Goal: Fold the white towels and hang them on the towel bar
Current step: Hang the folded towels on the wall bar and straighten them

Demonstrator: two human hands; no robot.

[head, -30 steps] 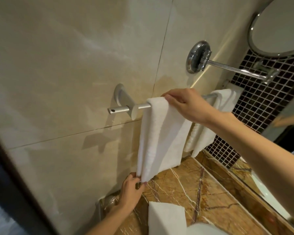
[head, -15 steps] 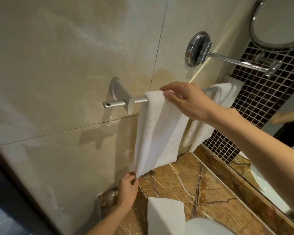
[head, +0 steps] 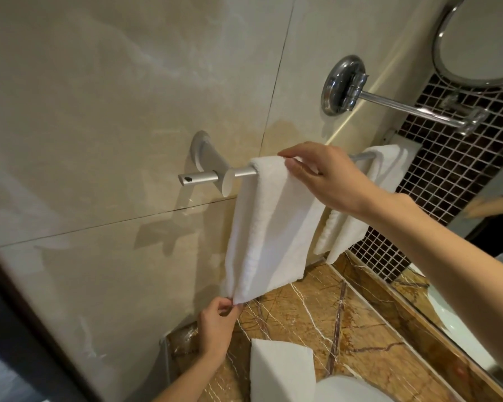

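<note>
Shiny tan wall tiles (head: 114, 111) hold the towel bar (head: 243, 171). My right hand (head: 328, 178) pinches the white towel (head: 273, 227) on top of the bar, I think. My left hand (head: 218, 323) pinches its bottom corner to pull it straight. Next I should take the folded towel (head: 282, 369) below my left hand.

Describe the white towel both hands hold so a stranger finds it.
Find the silver metal towel bar on the beige tiled wall. Two white terry towels hang there. This towel hangs by the bar's free end; the other towel by the dark mosaic tiles.

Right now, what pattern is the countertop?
Golden-brown marble countertop with pale and dark veins; head view.
</note>
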